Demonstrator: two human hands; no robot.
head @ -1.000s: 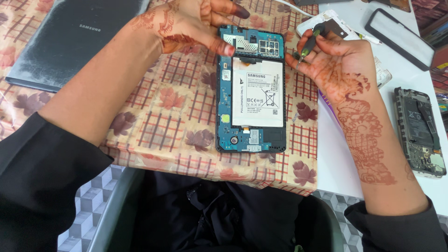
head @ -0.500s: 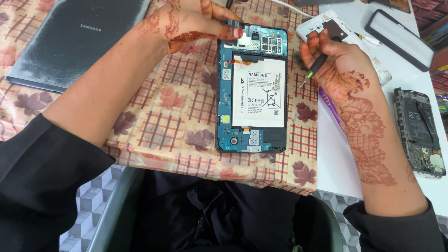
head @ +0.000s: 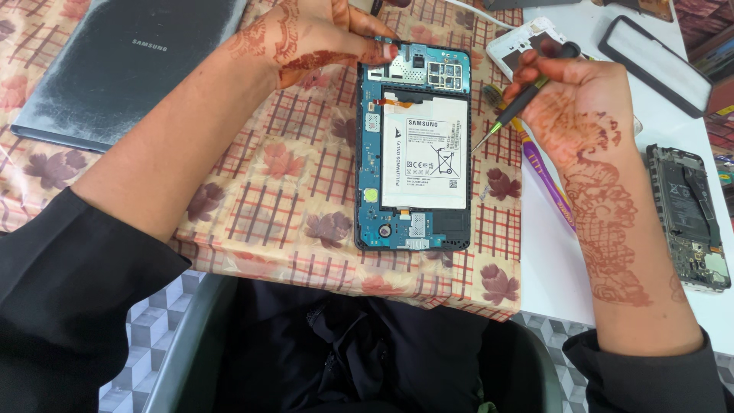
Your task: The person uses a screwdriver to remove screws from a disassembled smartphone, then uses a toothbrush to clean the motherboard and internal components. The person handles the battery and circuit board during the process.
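An opened tablet (head: 414, 145) lies back-up on a checked, leaf-patterned cloth (head: 290, 191), showing its blue board and white battery (head: 425, 160). My left hand (head: 310, 38) rests at the tablet's top left corner, with fingertips pressing on the frame. My right hand (head: 569, 107) holds a thin screwdriver (head: 520, 103) with a green and black handle. Its tip hovers just off the tablet's right edge, beside the battery.
A dark grey tablet back cover (head: 126, 65) lies at the upper left. On the white table to the right are an opened phone body (head: 688, 218), a white phone frame (head: 520, 46), a black-rimmed screen part (head: 661, 65) and a purple tool (head: 547, 183).
My right hand has lifted away and turned, so the screwdriver tip moved from the tablet's top right corner to beside its right edge. My left hand stays at the top left corner.
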